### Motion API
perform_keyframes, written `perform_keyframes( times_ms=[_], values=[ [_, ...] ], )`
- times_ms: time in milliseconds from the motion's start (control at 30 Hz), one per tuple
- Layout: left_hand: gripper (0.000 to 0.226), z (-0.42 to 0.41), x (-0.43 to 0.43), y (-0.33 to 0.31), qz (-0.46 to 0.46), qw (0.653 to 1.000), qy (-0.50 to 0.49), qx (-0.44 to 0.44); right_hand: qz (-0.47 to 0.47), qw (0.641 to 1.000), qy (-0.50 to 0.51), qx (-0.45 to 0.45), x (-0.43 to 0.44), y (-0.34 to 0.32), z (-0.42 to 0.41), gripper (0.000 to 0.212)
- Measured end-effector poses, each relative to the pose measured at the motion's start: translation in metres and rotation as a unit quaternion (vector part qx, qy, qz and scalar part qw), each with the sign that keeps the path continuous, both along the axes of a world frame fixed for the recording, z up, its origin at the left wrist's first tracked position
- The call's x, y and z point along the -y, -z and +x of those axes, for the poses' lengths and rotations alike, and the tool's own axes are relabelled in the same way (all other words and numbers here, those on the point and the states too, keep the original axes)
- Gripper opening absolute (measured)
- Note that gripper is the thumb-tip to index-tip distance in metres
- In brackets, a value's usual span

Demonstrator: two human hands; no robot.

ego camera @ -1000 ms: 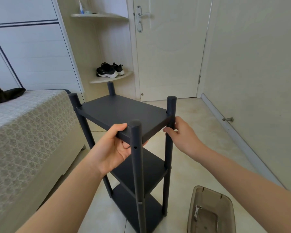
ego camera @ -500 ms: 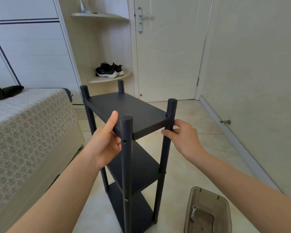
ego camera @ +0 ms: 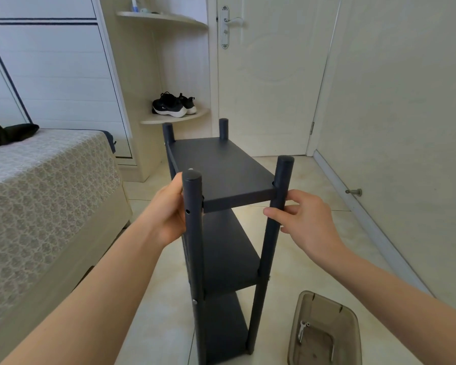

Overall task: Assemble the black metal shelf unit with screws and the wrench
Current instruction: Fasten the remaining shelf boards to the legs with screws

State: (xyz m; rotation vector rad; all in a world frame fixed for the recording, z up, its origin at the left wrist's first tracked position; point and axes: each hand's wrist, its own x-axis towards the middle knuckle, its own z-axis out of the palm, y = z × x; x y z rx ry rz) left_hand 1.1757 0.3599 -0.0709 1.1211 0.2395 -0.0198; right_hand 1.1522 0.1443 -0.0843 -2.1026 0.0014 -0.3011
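Upright shelf unit (ego camera: 221,167) gripped: left hand (ego camera: 169,210), right hand (ego camera: 304,219).

The pale tiled floor (ego camera: 327,185) bears the black shelf unit (ego camera: 221,169) upright, the bed (ego camera: 50,206) at its left, and a brown translucent tray (ego camera: 327,309) at its right, with a small wrench (ego camera: 301,331) lying inside.

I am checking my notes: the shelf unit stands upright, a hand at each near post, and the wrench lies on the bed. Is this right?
Not quite: the head view shows the wrench in the brown tray on the floor, not on the bed. The rest holds.
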Motion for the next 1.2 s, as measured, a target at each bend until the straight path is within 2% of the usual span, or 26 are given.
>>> perform_keyframes(
  times_ms=[100,167,267,400,467,533,633,733,800,867,900,933,1067,1200],
  values=[
    [0.017,0.001,0.002,-0.001,0.075,0.997,0.026,0.019,-0.011,1.0,-0.003,-0.002,0.006,0.002,-0.004,0.023],
    [0.016,0.001,-0.002,-0.003,0.088,0.996,0.026,0.024,-0.018,1.0,-0.01,-0.012,0.009,0.003,-0.006,0.022],
    [0.021,0.004,-0.006,-0.007,0.11,0.994,-0.011,0.016,-0.015,0.999,-0.041,-0.021,0.009,0.004,-0.008,0.023],
    [0.026,0.002,-0.016,-0.008,0.111,0.986,-0.113,-0.05,-0.001,0.997,-0.081,-0.019,0.005,0.006,-0.006,0.026],
    [0.024,-0.011,-0.022,-0.011,0.169,0.979,-0.117,-0.018,0.006,0.996,-0.083,-0.018,0.002,0.007,-0.004,0.026],
    [0.024,-0.029,-0.025,-0.015,0.251,0.957,-0.141,0.034,0.014,0.997,-0.078,-0.02,0.0,0.008,-0.002,0.026],
    [0.04,-0.045,-0.022,-0.017,0.329,0.923,-0.166,0.115,0.026,0.997,-0.064,-0.023,-0.002,0.008,0.002,0.024],
    [0.033,-0.06,-0.015,-0.018,0.426,0.857,-0.219,0.192,0.032,0.998,-0.058,-0.024,-0.004,0.008,0.004,0.023],
    [0.036,-0.072,-0.005,-0.019,0.532,0.764,-0.245,0.27,0.032,0.997,-0.064,-0.024,-0.007,0.008,0.002,0.023],
    [0.033,-0.073,0.003,-0.012,0.614,0.647,-0.211,0.4,0.033,0.997,-0.069,-0.022,-0.01,0.007,-0.001,0.023],
    [0.03,-0.069,0.006,-0.005,0.638,0.601,-0.177,0.447,0.035,0.997,-0.071,-0.019,-0.012,0.007,-0.002,0.023],
    [0.029,-0.064,0.008,0.002,0.657,0.573,-0.141,0.469,0.035,0.996,-0.075,-0.017,-0.012,0.007,-0.003,0.023],
    [0.044,-0.047,0.02,0.016,0.711,0.552,-0.059,0.432,0.004,0.994,-0.107,0.003,-0.013,0.005,-0.005,0.023],
    [0.046,-0.034,0.029,0.018,0.737,0.53,-0.074,0.413,-0.042,0.992,-0.122,0.013,-0.013,0.006,-0.006,0.022]
  ],
)
